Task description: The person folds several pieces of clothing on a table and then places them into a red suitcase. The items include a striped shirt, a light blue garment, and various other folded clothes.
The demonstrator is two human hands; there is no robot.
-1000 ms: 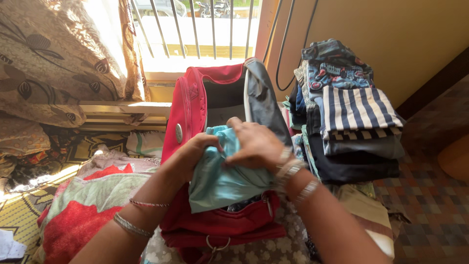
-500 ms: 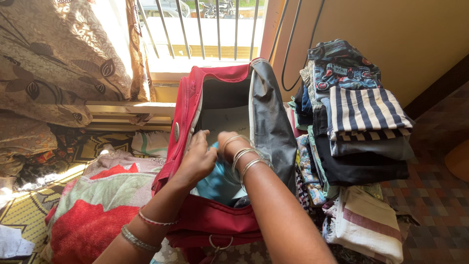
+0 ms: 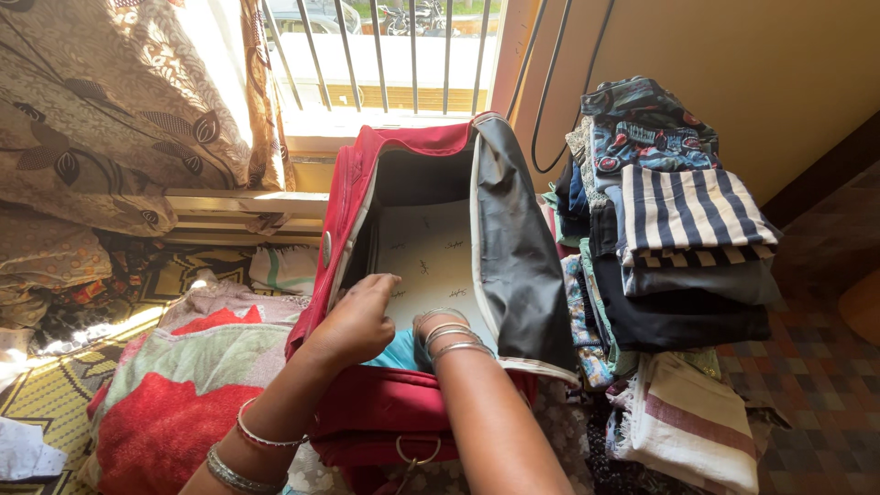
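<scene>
Since a second before, the teal garment (image 3: 399, 351) had gone from being held up above the opening to lying low inside the red bag (image 3: 367, 417), and the right hand (image 3: 438, 332) had sunk past the wrist after it, only the bangles showing. Its fingers were out of sight inside the bag, so I could not tell whether they gripped the cloth or had let go. The left hand (image 3: 359, 321) rested on the near left rim, fingers curled loosely over the edge and closed on nothing that showed. To do this well, I judged the cloth should be pressed flat against the pale lining (image 3: 431, 266), rim held wide. Only a teal corner showed, between the two wrists. Folded clothes (image 3: 678, 229) stood stacked to the right.
</scene>
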